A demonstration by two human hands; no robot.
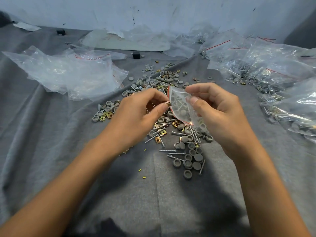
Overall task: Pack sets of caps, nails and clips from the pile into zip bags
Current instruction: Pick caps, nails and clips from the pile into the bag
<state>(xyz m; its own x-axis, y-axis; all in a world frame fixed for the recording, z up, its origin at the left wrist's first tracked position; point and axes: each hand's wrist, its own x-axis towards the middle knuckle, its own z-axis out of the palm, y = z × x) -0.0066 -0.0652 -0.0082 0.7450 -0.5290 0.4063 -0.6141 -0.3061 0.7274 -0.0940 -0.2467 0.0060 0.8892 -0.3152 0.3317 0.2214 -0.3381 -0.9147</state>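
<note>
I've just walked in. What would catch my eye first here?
Mid-picture, the right hand holds a small zip bag while the left hand pinches a brass clip at its red-striped mouth. Beneath them a pile of grey caps, nails and clips sprawls over the grey cloth, with filled bags heaped at the right.

Bare cloth (171,194) near; pile (164,100) centre, bags (273,74) right.

Red-edged zip bag (182,106), nails (179,104) and grey cap (183,112) inside, brass clip (168,103) at its mouth, above the pile (186,132).
</note>
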